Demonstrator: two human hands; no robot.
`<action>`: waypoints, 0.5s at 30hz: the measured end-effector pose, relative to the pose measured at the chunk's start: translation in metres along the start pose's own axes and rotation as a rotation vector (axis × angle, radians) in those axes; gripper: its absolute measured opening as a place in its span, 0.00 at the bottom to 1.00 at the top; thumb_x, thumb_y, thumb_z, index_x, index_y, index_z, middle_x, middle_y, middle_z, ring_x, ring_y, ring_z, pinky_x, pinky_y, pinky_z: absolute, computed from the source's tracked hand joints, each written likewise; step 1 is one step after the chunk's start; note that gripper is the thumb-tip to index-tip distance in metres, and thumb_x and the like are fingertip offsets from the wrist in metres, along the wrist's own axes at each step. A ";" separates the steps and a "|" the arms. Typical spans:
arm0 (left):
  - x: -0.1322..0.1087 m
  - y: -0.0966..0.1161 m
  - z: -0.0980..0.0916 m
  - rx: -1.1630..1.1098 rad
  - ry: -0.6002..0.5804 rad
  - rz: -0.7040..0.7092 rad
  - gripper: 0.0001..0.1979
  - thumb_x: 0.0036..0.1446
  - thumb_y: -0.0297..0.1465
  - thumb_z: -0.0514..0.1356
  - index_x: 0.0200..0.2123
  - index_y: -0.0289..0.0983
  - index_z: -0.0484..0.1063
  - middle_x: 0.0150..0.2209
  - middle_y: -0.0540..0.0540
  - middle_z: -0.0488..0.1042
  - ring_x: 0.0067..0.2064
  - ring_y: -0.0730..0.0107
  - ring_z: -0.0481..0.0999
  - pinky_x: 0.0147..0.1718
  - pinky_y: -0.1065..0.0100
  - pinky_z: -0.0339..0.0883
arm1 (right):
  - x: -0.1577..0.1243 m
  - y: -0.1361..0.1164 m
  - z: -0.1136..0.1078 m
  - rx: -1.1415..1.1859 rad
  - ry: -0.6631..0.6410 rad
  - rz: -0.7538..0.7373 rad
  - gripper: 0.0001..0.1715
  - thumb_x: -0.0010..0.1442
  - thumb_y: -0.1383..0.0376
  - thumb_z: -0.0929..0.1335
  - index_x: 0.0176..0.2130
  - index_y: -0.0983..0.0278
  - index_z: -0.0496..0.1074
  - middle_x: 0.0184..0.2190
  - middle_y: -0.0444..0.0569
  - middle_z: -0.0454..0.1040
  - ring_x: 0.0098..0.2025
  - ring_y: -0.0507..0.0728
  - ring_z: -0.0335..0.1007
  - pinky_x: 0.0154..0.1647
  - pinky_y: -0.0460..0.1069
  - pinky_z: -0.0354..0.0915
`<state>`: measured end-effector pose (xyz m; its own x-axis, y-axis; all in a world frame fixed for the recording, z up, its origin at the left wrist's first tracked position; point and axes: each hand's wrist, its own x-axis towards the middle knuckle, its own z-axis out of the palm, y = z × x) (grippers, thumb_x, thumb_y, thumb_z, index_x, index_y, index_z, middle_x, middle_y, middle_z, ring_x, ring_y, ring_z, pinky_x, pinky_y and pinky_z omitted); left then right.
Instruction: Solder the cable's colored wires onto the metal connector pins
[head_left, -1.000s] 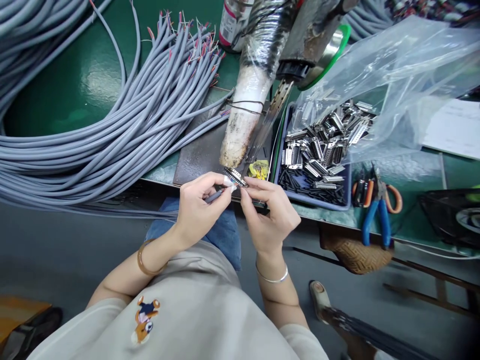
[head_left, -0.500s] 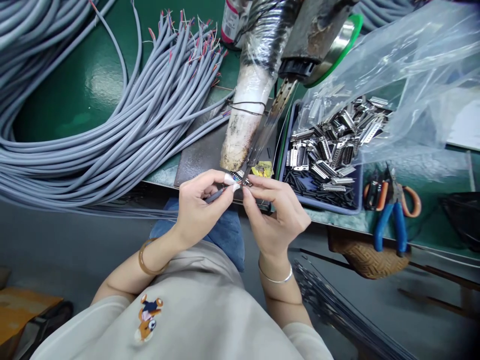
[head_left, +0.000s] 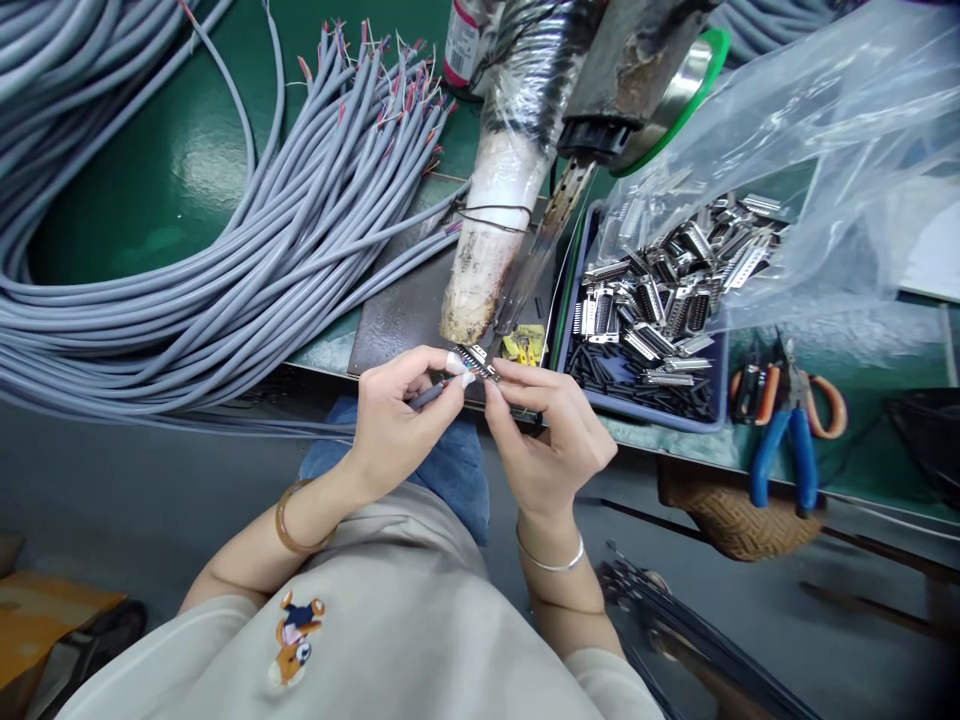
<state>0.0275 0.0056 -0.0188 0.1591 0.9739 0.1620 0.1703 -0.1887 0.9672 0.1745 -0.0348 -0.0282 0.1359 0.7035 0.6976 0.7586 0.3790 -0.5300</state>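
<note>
Across the green workbench (head_left: 187,170) the largest thing is the heap of grey cables (head_left: 225,290), its upper ends bristling with stripped coloured strands; no connector shows on those ends, so by my reading most of the batch is unfinished. Next in size come the film-wrapped white duct (head_left: 487,230), whose stained mouth hangs just above the working spot, and the blue tray (head_left: 722,395), heaped with loose D-sub shells and pin rows (head_left: 652,290) that bear no cable I can make out, with short black sleeves (head_left: 596,380) at its near end. The soldering iron (head_left: 566,195) slants down beside the duct, its tip close to the work; whether it touches is too fine to tell. Under it the left hand (head_left: 405,405), with white covers on fingertips, pinches a single grey cable end (head_left: 427,394) between thumb and forefinger, while the right hand (head_left: 553,430) has thumb and forefinger closed at the right end of one D-sub connector (head_left: 480,360). That connector sits between the two hands, at the bench's front edge. Smallest, coloured wires (head_left: 470,372) reach its pin row, so this piece seems partway wired; how many are joined, and how many remain, cannot be told.
</note>
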 end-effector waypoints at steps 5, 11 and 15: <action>-0.001 -0.002 0.002 0.020 0.014 0.021 0.02 0.60 0.28 0.64 0.35 0.36 0.77 0.30 0.50 0.78 0.25 0.79 0.70 0.25 0.75 0.65 | 0.004 -0.001 0.001 -0.018 -0.004 0.022 0.10 0.60 0.74 0.75 0.37 0.59 0.75 0.38 0.44 0.84 0.39 0.53 0.82 0.43 0.49 0.78; 0.001 0.002 0.003 -0.004 0.047 0.097 0.02 0.60 0.28 0.64 0.34 0.36 0.76 0.31 0.49 0.79 0.25 0.79 0.70 0.25 0.75 0.66 | 0.008 -0.004 0.001 -0.007 0.020 0.022 0.11 0.58 0.75 0.75 0.37 0.59 0.76 0.39 0.44 0.84 0.40 0.53 0.82 0.44 0.49 0.77; -0.001 -0.001 0.002 -0.002 0.028 0.051 0.02 0.60 0.29 0.64 0.35 0.36 0.77 0.30 0.49 0.79 0.25 0.78 0.71 0.25 0.75 0.66 | 0.005 -0.003 0.000 0.003 0.008 0.023 0.11 0.59 0.74 0.75 0.37 0.59 0.75 0.39 0.44 0.84 0.40 0.54 0.82 0.43 0.49 0.78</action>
<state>0.0295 0.0046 -0.0203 0.1398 0.9662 0.2165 0.1603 -0.2379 0.9580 0.1727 -0.0327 -0.0234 0.1584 0.7074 0.6888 0.7535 0.3643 -0.5474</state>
